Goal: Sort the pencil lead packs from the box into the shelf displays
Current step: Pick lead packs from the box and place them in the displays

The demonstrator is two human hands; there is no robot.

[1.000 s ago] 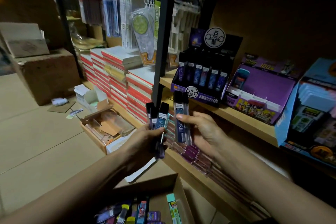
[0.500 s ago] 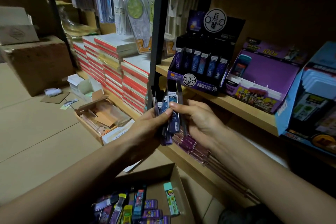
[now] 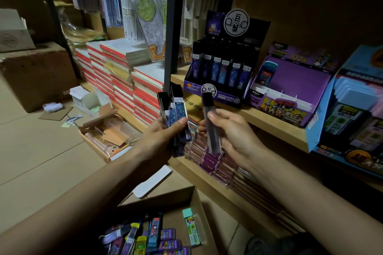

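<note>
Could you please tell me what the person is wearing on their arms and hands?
The left hand and right hand are bare: no gloves, and no rings visible in the dim light. The left arm and right arm are uncovered to the picture's edge, with no sleeve, watch or bracelet in sight.

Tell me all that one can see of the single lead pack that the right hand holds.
The single lead pack is a slim case of see-through dark plastic, greyish purple, with a darker cap on top. It is blurred, so no print can be read. It stands nearly upright, its top leaning slightly left. The right hand grips it about the middle. It hangs in the air before the shelf edge, apart from the bundle of packs in the left hand.
</note>
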